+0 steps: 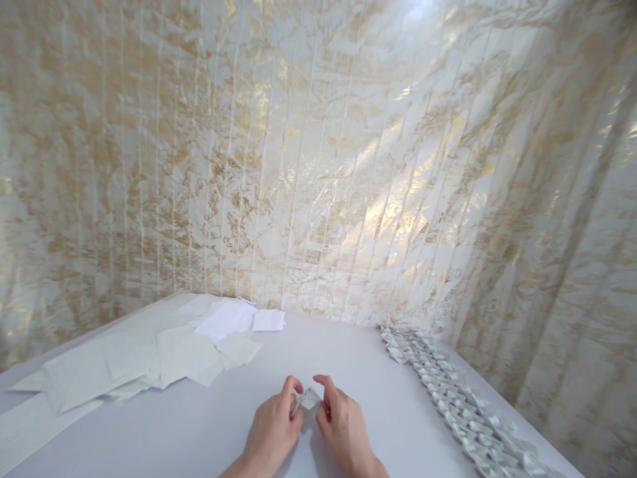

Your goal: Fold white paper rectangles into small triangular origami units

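Note:
A small piece of folded white paper [309, 399] is held between my two hands, just above the table near the bottom middle of the view. My left hand [277, 423] pinches its left side with thumb and curled forefinger. On the other side, my right hand [343, 421] grips the paper the same way, its forefinger bent over the top. Part of the paper is hidden behind the fingers, so its full shape cannot be made out.
Loose white paper sheets [134, 355] lie overlapped along the left of the white table [328, 345]. A small stack of paper [269, 320] sits at the back. Rows of folded paper pieces [450, 398] run down the right. A patterned, shiny curtain [308, 166] hangs behind.

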Tool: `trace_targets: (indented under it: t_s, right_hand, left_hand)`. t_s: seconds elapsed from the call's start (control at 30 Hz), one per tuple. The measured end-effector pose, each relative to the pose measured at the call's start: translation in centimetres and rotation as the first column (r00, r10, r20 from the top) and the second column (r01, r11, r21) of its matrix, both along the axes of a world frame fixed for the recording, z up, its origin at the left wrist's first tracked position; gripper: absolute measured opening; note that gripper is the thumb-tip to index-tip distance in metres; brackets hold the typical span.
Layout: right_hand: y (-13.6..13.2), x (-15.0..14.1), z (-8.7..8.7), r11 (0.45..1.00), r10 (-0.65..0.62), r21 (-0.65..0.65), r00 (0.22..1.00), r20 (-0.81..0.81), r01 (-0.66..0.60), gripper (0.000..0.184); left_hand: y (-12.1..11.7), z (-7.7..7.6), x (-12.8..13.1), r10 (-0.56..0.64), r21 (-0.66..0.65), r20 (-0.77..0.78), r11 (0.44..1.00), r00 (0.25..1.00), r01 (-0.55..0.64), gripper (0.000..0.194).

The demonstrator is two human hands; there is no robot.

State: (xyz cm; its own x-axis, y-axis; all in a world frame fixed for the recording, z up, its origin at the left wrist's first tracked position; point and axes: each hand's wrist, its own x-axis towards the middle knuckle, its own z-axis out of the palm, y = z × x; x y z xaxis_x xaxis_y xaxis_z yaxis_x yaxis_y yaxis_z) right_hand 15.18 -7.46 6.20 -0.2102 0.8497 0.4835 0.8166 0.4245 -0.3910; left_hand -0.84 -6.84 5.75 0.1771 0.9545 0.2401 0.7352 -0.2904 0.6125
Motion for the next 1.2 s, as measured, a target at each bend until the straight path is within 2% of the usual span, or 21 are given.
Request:
trace_targets:
  t_s: [0.23, 0.47, 0.6, 0.67, 0.73, 0.8, 0.87, 0.93, 1.0, 1.07, 1.2]
  right_hand:
    - [0.0, -0.5, -0.3, 1.000, -0.002, -0.028, 0.999, 0.046, 0.003, 0.052]
    - [-0.1, -0.2, -0.5, 0.996, -0.047, -0.077, 0.994, 0.096, 0.055, 0.054]
    - [-0.1, -0.2, 0.6, 0.998, -0.029, -0.042, 0.986, 0.164, 0.037, 0.048]
    - [0.3, -0.3, 1.3, 0.999, 0.002, -0.036, 0.980, 0.200, 0.006, 0.045]
    - [0.8, -0.3, 2.0, 0.998, 0.035, -0.056, 0.970, 0.241, -0.022, 0.036]
    - [1.4, -0.2, 2.4, 0.996, 0.064, -0.085, 0.959, 0.276, -0.042, 0.024]
    - [1.9, 0.1, 2.6, 0.993, 0.081, -0.108, 0.951, 0.298, -0.051, 0.027]
    - [2.0, 0.4, 2.7, 0.991, 0.091, -0.125, 0.944, 0.316, -0.054, 0.033]
    - [1.8, 0.7, 2.9, 0.988, 0.113, -0.141, 0.934, 0.340, -0.068, 0.028]
    - [1.6, 0.9, 3.1, 0.984, 0.142, -0.156, 0.917, 0.372, -0.089, 0.021]
    - [1.1, 2.0, 3.6, 0.977, 0.188, -0.176, 0.877, 0.441, -0.121, 0.020]
  left_hand:
    - [0.2, 0.0, -0.1, -0.020, -0.020, -0.054, 1.000, 0.998, 0.019, 0.027]
    - [-0.3, 0.7, 0.2, -0.009, -0.034, -0.120, 0.999, 0.993, 0.005, 0.027]
    - [-0.3, 1.5, 0.4, 0.002, -0.074, -0.129, 0.997, 0.992, -0.011, 0.027]
    - [0.2, 2.0, 0.3, -0.002, -0.111, -0.112, 0.994, 0.994, -0.011, 0.021]
    - [1.0, 2.6, 0.0, 0.004, -0.154, -0.084, 0.988, 0.996, -0.017, 0.015]
    - [2.1, 3.1, -0.7, 0.022, -0.197, -0.060, 0.980, 0.998, -0.034, 0.021]
    - [3.3, 3.4, -1.5, 0.038, -0.231, -0.035, 0.972, 0.999, -0.045, 0.025]
    - [4.1, 3.2, -2.3, 0.040, -0.244, -0.002, 0.969, 0.999, -0.039, 0.028]
    - [4.6, 2.8, -2.9, 0.021, -0.238, 0.043, 0.971, 0.999, -0.011, 0.021]
    - [4.7, 2.2, -3.3, -0.014, -0.225, 0.098, 0.974, 0.995, 0.036, 0.014]
    - [4.4, 0.7, -3.5, -0.081, -0.194, 0.204, 0.973, 0.976, 0.121, 0.016]
